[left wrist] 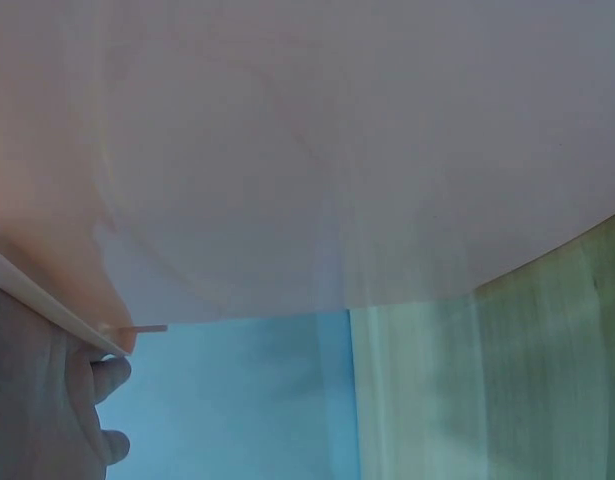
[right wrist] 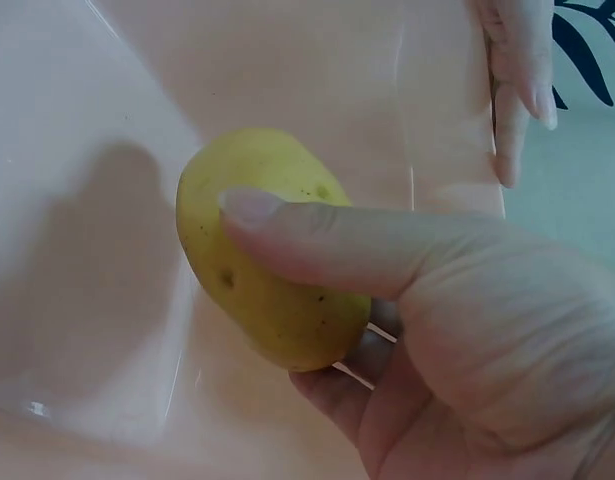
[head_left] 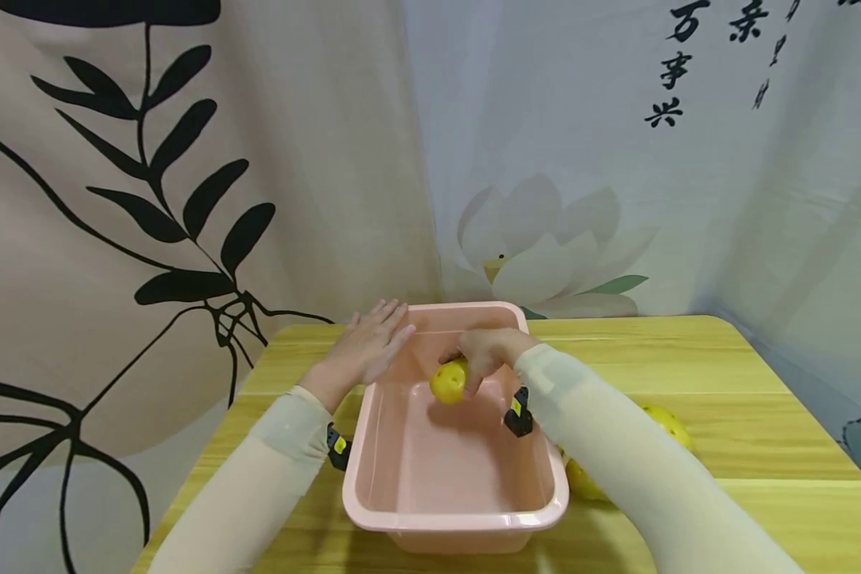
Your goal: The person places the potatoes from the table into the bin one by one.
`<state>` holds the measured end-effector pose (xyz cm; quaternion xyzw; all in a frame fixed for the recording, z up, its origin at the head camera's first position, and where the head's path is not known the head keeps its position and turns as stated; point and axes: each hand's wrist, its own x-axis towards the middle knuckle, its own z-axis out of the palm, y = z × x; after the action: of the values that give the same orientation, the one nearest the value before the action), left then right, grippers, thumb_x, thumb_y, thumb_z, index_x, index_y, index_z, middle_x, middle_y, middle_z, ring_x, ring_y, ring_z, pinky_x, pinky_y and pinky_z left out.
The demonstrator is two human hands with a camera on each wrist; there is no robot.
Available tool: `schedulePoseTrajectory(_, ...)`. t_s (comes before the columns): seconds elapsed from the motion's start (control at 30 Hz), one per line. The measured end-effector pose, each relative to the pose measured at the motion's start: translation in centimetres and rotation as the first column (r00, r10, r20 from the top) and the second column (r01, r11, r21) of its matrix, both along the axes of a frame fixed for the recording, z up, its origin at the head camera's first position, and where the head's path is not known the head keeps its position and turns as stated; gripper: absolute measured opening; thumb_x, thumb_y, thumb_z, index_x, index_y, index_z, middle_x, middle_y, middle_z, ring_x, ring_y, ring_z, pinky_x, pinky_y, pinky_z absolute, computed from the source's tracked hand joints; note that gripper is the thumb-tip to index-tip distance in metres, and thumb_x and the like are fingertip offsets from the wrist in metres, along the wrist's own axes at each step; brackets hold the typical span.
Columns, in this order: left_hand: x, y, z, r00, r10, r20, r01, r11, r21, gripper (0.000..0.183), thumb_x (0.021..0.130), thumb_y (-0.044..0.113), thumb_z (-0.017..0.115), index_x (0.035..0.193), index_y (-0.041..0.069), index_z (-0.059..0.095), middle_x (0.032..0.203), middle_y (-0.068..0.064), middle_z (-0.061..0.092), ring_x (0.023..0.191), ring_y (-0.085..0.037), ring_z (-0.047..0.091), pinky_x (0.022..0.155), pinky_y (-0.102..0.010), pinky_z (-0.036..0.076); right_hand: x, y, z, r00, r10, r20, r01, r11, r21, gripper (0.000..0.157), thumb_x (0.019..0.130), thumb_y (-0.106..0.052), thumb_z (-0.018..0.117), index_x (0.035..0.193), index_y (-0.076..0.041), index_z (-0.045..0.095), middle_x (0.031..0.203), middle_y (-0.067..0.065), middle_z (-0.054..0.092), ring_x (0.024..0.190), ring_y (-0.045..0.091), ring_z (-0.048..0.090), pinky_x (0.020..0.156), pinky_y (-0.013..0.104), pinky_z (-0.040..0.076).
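A yellow potato (right wrist: 272, 250) with small dark eyes is gripped in my right hand (head_left: 491, 351), thumb across one side and fingers curled behind it. That hand is inside the pink plastic basin (head_left: 466, 521), holding the potato above its floor toward the far end. My left hand (head_left: 366, 351) rests on the basin's left rim near the far corner, its fingers straight. In the left wrist view, the basin's outer wall (left wrist: 287, 150) fills most of the picture, with part of the left hand (left wrist: 47, 400) at the rim.
Beside the basin on the right, two more yellow potatoes lie on the wooden table (head_left: 760, 430); the nearer potato (head_left: 583, 482) and the farther potato (head_left: 667, 424) are partly covered by the right sleeve (head_left: 617, 422). A printed curtain (head_left: 330, 159) hangs behind the table.
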<state>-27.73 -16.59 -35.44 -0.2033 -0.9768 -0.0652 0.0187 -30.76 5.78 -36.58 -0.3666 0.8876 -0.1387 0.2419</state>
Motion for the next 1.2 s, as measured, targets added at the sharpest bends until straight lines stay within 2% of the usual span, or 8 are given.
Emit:
schedulePoseTrajectory(0.23,-0.04,0.10,-0.03,1.000,0.007,0.015,-0.007,1.000,0.003,0.066,0.095,0.056,0.014,0.148,0.017,0.014,0.152,-0.005,0.010,0.138,-0.025,0.003,0.106,-0.055,0.002,-0.03,0.02,-0.19,1.000,0.007,-0.008,-0.007,1.000,-0.010,0.064,0.061,-0.019,0.085,0.120,-0.017,0.060,0.101,-0.012,0.060,0.090,0.009,0.052,0.084,0.023,0.042)
schedulePoseTrajectory(0.5,0.00,0.08,-0.10,1.000,0.011,0.009,-0.012,1.000,0.012,0.065,0.095,0.055,0.016,0.148,0.017,0.015,0.152,-0.006,0.012,0.138,-0.026,0.005,0.106,-0.055,0.005,0.06,-0.02,-0.17,1.000,-0.025,0.003,0.025,1.000,0.013,0.068,0.061,-0.020,0.085,0.123,-0.017,0.058,0.104,-0.013,0.058,0.092,0.008,0.051,0.085,0.023,0.041)
schedulePoseTrajectory(0.73,-0.03,0.22,-0.05,1.000,0.001,-0.002,-0.001,1.000,0.028,0.064,0.096,0.054,0.016,0.147,0.016,0.018,0.151,-0.006,0.013,0.138,-0.025,0.006,0.106,-0.054,0.005,0.34,0.10,0.11,0.993,-0.032,0.113,0.030,0.999,0.021,0.059,0.063,-0.015,0.083,0.118,-0.018,0.060,0.101,-0.008,0.060,0.090,0.013,0.053,0.081,0.025,0.045)
schedulePoseTrajectory(0.97,-0.10,0.19,0.01,1.000,-0.003,0.002,0.003,1.000,0.015,0.069,0.094,0.058,0.012,0.147,0.015,0.017,0.152,-0.006,0.012,0.138,-0.026,0.006,0.106,-0.054,0.004,0.62,0.19,0.27,0.966,-0.096,0.239,0.090,0.995,0.038,0.061,0.069,-0.013,0.080,0.125,-0.016,0.056,0.119,-0.003,0.057,0.113,0.017,0.050,0.094,0.030,0.040)
schedulePoseTrajectory(1.2,-0.25,0.03,-0.11,1.000,-0.005,0.010,0.005,1.000,0.015,0.069,0.094,0.058,0.012,0.148,0.015,0.015,0.152,-0.006,0.011,0.138,-0.027,0.005,0.106,-0.055,0.005,0.59,0.18,0.34,0.964,-0.088,0.249,0.090,0.996,0.004,0.058,0.072,-0.012,0.077,0.126,-0.017,0.055,0.122,-0.004,0.056,0.116,0.019,0.049,0.096,0.033,0.039)
